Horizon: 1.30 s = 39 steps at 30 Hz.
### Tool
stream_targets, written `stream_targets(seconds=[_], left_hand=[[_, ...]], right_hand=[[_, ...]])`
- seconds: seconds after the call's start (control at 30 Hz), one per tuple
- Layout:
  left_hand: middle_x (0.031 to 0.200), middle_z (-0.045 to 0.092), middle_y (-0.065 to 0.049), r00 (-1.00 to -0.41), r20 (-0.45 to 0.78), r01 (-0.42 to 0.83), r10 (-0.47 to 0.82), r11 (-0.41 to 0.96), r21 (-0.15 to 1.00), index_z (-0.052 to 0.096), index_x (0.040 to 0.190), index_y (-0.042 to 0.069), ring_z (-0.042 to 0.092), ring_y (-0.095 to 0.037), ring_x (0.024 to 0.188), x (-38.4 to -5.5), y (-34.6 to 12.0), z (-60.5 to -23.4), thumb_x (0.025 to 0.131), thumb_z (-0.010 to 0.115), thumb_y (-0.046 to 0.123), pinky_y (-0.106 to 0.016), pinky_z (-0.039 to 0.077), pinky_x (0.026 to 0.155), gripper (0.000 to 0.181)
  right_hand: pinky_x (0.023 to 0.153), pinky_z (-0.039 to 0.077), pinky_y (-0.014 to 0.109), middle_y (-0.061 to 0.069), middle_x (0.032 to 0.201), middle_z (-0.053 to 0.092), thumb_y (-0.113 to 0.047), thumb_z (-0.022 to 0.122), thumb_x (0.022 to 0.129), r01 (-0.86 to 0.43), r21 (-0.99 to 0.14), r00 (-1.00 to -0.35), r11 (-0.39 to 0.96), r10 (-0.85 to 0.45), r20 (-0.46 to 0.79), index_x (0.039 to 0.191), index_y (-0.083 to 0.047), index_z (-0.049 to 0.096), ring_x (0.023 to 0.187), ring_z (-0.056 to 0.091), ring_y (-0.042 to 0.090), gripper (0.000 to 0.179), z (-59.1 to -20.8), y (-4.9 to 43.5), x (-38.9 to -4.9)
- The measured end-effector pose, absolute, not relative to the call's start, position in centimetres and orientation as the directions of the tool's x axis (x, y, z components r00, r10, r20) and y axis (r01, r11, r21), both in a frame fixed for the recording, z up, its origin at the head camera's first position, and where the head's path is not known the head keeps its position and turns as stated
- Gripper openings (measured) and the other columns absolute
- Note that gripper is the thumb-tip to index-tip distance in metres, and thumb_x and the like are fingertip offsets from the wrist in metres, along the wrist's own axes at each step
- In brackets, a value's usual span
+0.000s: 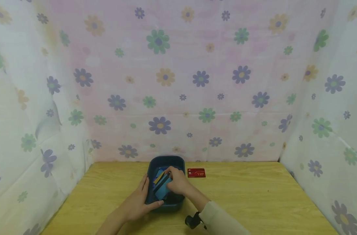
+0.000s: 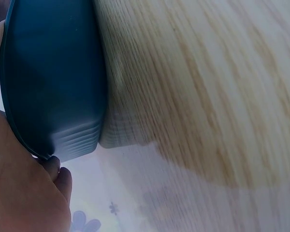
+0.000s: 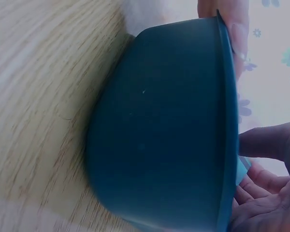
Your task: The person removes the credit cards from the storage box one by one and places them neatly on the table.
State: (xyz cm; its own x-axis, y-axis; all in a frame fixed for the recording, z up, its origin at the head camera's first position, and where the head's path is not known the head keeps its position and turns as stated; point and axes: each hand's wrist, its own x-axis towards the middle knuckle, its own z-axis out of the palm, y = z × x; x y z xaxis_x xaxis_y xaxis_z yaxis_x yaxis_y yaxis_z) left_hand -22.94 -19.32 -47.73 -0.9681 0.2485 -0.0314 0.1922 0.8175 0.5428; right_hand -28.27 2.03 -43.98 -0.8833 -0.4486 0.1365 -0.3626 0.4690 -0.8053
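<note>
A dark blue plastic basin point(image 1: 170, 208) stands on the table with several cards inside. My left hand point(image 1: 135, 204) grips its left side, thumb over the near rim; in the left wrist view, fingertips curl around the rim of the basin point(image 2: 53, 72). Reaching in over the right rim, my right hand point(image 1: 178, 182) pinches a light blue card point(image 1: 161, 192) with a dark stripe. A yellow card point(image 1: 158, 178) lies close beside it, and whether the fingers hold that too I cannot tell. In the right wrist view the basin wall point(image 3: 159, 125) hides most of the cards.
A red card marked VIP point(image 1: 196, 173) lies on the wooden table point(image 1: 240, 195), right of the basin. A black object point(image 1: 193, 221) shows by my right wrist. Flowered cloth point(image 1: 181, 81) hangs behind and at both sides of the table.
</note>
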Motion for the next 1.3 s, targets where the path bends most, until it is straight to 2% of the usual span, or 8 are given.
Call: stream_targets(seconds=[0.23, 0.33, 0.47, 0.57, 0.73, 0.97, 1.3], left_hand=[[0.171, -0.003, -0.02, -0.967, -0.021, 0.199, 0.252, 0.81, 0.552, 0.006, 0.163, -0.001, 0.03, -0.049, 0.148, -23.0, -19.4, -47.8, 0.088, 0.061, 0.075, -0.063, 0.037, 0.111, 0.12], [0.171, -0.003, -0.02, -0.968, -0.024, 0.196, 0.251, 0.811, 0.551, 0.006, 0.163, -0.001, 0.032, -0.049, 0.147, -23.0, -19.4, -48.0, 0.087, 0.061, 0.076, -0.062, 0.039, 0.11, 0.121], [0.171, -0.002, -0.02, -0.968, -0.026, 0.195, 0.25, 0.812, 0.55, 0.007, 0.163, -0.001, 0.036, -0.049, 0.144, -23.0, -19.4, -48.0, 0.087, 0.061, 0.077, -0.062, 0.041, 0.108, 0.122], [0.171, -0.001, -0.02, -0.968, -0.026, 0.194, 0.249, 0.813, 0.549, 0.007, 0.163, -0.001, 0.037, -0.049, 0.144, -23.0, -19.4, -48.0, 0.086, 0.061, 0.077, -0.062, 0.041, 0.108, 0.122], [0.171, -0.001, -0.02, -0.97, -0.021, 0.19, 0.241, 0.813, 0.55, 0.007, 0.163, -0.001, 0.037, -0.048, 0.144, -23.0, -19.3, -48.0, 0.086, 0.061, 0.077, -0.062, 0.04, 0.109, 0.122], [0.171, -0.002, -0.02, -0.97, -0.022, 0.19, 0.242, 0.815, 0.548, 0.006, 0.163, -0.001, 0.035, -0.049, 0.145, -23.1, -19.4, -48.2, 0.085, 0.06, 0.078, -0.062, 0.04, 0.109, 0.123], [0.171, -0.006, -0.016, -0.971, -0.024, 0.186, 0.238, 0.813, 0.552, 0.005, 0.163, 0.001, 0.03, -0.047, 0.148, -23.3, -19.3, -48.2, 0.085, 0.06, 0.079, -0.062, 0.038, 0.111, 0.123]], right_hand=[[0.051, 0.042, 0.024, 0.005, 0.08, 0.055, 0.015, 0.061, 0.078, -0.36, -0.842, -0.876, 0.402, -0.456, 0.157, 0.123, 0.005, 0.059, 0.057, 0.047, 0.012, 0.046, -44.0, 2.7, -28.1], [0.052, 0.039, 0.024, 0.003, 0.077, 0.052, 0.013, 0.062, 0.081, -0.363, -0.832, -0.877, 0.419, -0.455, 0.154, 0.127, 0.002, 0.06, 0.055, 0.043, 0.011, 0.047, -44.0, 2.8, -28.0], [0.051, 0.036, 0.024, 0.003, 0.077, 0.054, 0.011, 0.064, 0.084, -0.37, -0.817, -0.879, 0.442, -0.452, 0.153, 0.123, -0.002, 0.065, 0.055, 0.041, 0.011, 0.042, -44.2, 2.9, -27.9], [0.052, 0.037, 0.024, 0.006, 0.082, 0.057, 0.011, 0.065, 0.084, -0.371, -0.816, -0.88, 0.444, -0.449, 0.156, 0.118, -0.002, 0.067, 0.058, 0.042, 0.012, 0.037, -44.3, 3.1, -27.8], [0.056, 0.043, 0.026, 0.013, 0.094, 0.062, 0.011, 0.066, 0.083, -0.375, -0.818, -0.88, 0.437, -0.444, 0.167, 0.118, 0.0, 0.066, 0.071, 0.051, 0.015, 0.037, -44.1, 3.3, -27.6], [0.066, 0.049, 0.03, 0.011, 0.108, 0.064, 0.009, 0.068, 0.085, -0.364, -0.822, -0.886, 0.438, -0.436, 0.16, 0.116, -0.006, 0.067, 0.087, 0.056, 0.02, 0.035, -44.0, 3.8, -27.6], [0.064, 0.046, 0.031, 0.011, 0.105, 0.063, 0.009, 0.068, 0.084, -0.364, -0.816, -0.889, 0.448, -0.43, 0.161, 0.117, -0.004, 0.066, 0.081, 0.051, 0.019, 0.036, -43.7, 4.5, -27.5]])
